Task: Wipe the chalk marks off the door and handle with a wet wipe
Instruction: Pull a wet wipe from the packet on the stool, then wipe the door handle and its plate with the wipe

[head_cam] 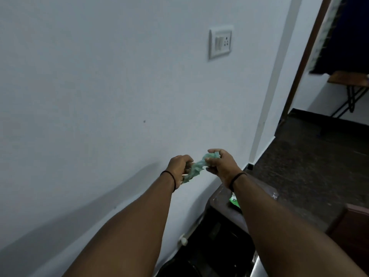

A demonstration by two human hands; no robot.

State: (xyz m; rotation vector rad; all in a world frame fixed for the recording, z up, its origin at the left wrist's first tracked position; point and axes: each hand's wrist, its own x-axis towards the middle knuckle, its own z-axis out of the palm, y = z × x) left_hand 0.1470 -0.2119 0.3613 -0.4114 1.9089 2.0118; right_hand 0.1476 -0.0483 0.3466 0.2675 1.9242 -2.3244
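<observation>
The wipe [196,166] I hold is pale green, my wristbands [173,179] black, the wall [99,76] bluish white, the floor [309,156] dark speckled.

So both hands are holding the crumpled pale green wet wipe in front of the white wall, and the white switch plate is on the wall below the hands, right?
Not quite. In the head view the white switch plate sits on the white wall above the hands, not below. The rest holds: left hand and right hand both grip the crumpled pale green wet wipe.
</observation>
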